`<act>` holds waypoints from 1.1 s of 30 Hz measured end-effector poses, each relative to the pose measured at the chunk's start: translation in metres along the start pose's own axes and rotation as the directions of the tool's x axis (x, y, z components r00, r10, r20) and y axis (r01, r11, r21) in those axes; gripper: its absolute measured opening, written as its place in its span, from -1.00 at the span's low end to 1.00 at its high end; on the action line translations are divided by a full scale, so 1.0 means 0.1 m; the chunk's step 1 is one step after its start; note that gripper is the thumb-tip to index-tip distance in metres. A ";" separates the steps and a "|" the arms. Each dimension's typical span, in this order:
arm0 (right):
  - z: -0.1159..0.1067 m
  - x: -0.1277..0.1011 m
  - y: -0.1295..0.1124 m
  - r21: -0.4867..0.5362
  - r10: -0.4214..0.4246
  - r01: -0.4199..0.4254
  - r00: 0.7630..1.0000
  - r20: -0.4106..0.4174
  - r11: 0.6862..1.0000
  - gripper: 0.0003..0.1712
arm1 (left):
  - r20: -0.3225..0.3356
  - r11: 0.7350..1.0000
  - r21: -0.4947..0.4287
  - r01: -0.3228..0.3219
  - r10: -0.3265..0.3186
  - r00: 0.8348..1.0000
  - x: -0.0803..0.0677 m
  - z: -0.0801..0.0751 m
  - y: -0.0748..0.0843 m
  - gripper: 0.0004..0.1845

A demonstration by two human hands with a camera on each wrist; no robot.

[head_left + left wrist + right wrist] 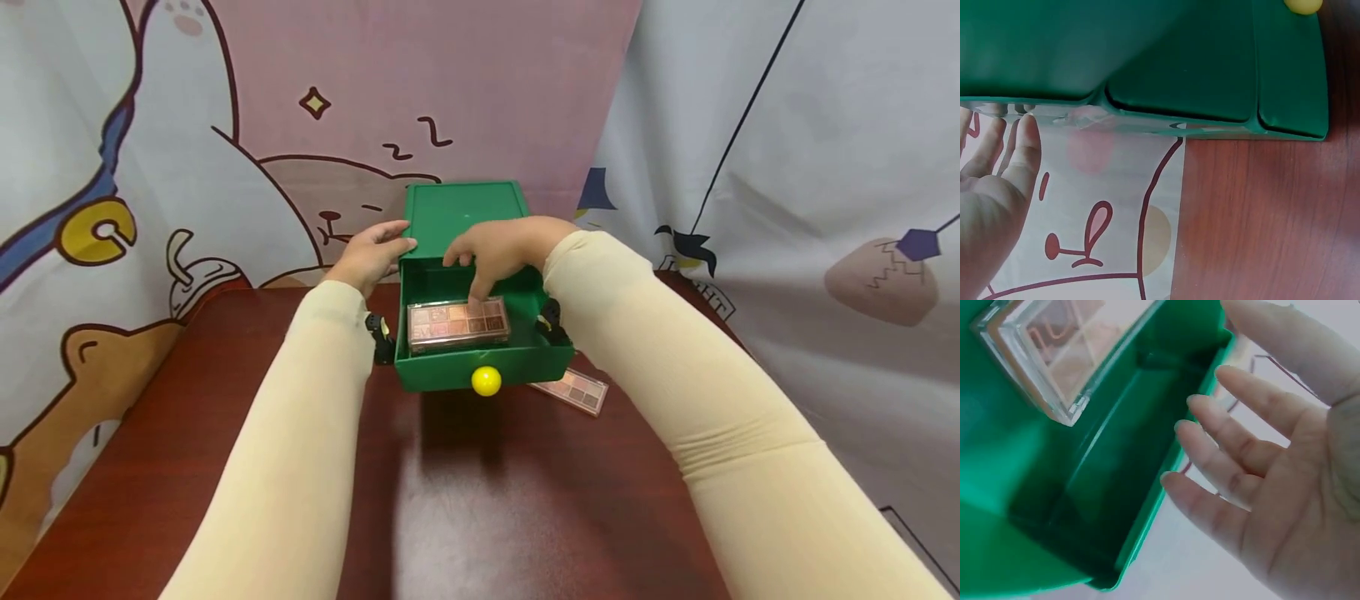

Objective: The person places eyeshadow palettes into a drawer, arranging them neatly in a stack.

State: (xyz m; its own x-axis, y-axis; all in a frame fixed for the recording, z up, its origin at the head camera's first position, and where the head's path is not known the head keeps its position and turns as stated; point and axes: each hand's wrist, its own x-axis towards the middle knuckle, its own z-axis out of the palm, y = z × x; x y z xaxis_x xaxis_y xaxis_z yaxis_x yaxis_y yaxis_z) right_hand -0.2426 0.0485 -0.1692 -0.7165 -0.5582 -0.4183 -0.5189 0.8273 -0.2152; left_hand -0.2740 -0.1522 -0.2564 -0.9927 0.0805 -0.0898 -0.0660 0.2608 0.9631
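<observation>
A green box (467, 212) stands on the table with its drawer (525, 365) pulled out toward me. Inside the drawer, on its left side, lies an eyeshadow palette (453, 327) under a clear lid. My left hand (366, 258) is at the box's left side, fingers extended and fingertips at its edge. Above the drawer is my right hand (504, 248), its thumb pointing down over the palette in the head view. In the right wrist view its fingers (1222, 469) are spread and loosely bent near the green rim, with nothing held in them.
A yellow ball knob (487, 381) sticks out from the drawer front. Another eyeshadow palette (581, 392) lies on the reddish-brown table (600, 500), right of the drawer and partly hidden by it. A printed cartoon cloth (480, 92) hangs behind the box.
</observation>
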 end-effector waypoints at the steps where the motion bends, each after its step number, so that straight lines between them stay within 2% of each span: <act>1: -0.01 -0.02 0.03 0.046 -0.011 0.013 0.999 -0.034 0.999 -0.19 | -0.001 1.000 0.000 0.001 -0.001 1.000 0.00 0.00 0.00 -0.45; 4: -0.01 -0.10 0.16 0.225 -0.043 0.074 0.989 -0.142 0.971 -0.21 | -0.008 1.000 -0.003 0.001 -0.001 1.000 0.01 0.01 -0.02 -0.45; 6: 0.01 -0.17 0.27 0.342 -0.045 0.120 0.975 -0.219 0.932 -0.24 | -0.013 1.000 -0.001 0.004 -0.004 1.000 0.03 0.02 -0.02 -0.45; 9: 0.07 -0.26 0.44 0.484 -0.017 0.192 0.939 -0.342 0.854 -0.27 | -0.021 1.000 -0.001 0.002 -0.002 1.000 0.04 0.03 -0.04 -0.46; 13: 0.20 -0.36 0.68 0.601 0.074 0.280 0.866 -0.495 0.748 -0.31 | -0.040 0.999 0.026 -0.027 0.028 0.999 0.04 0.04 -0.05 -0.47; 16: 0.33 -0.40 0.86 0.666 0.170 0.344 0.797 -0.580 0.662 -0.34 | -0.051 0.997 0.057 -0.051 0.054 0.997 0.03 0.05 -0.05 -0.48; 20: 0.53 -0.40 1.12 0.736 0.309 0.415 0.714 -0.628 0.535 -0.37 | -0.056 0.994 0.080 -0.069 0.074 0.996 0.02 0.04 -0.05 -0.48; 22: 0.63 -0.38 1.24 0.761 0.364 0.436 0.691 -0.625 0.480 -0.36 | -0.056 0.994 0.087 -0.068 0.073 0.996 0.01 0.03 -0.05 -0.48; 24: 0.77 -0.36 1.36 0.784 0.401 0.427 0.688 -0.605 0.450 -0.34 | -0.054 0.995 0.085 -0.059 0.064 0.996 0.01 0.03 -0.05 -0.48; 26: 0.94 -0.33 1.45 0.805 0.422 0.394 0.701 -0.576 0.443 -0.32 | -0.051 0.995 0.081 -0.052 0.056 0.997 0.01 0.03 -0.05 -0.47; 29: 1.21 -0.27 1.58 0.831 0.432 0.321 0.736 -0.521 0.455 -0.29 | -0.051 0.996 0.071 -0.050 0.053 0.997 0.02 0.04 -0.06 -0.47; 33: 1.55 -0.19 1.71 0.848 0.437 0.243 0.771 -0.463 0.471 -0.29 | -0.055 0.997 0.059 -0.052 0.055 0.997 0.02 0.05 -0.07 -0.47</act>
State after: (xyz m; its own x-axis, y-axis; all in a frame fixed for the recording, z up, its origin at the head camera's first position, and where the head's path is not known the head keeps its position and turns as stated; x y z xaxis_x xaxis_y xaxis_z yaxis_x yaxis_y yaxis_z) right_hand -0.2452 0.2109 -0.3352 -0.9951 -0.0983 -0.0078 -0.0229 0.3071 -0.9514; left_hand -0.2755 -0.1494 -0.2648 -0.9989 0.0415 -0.0227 -0.0086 0.3128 0.9498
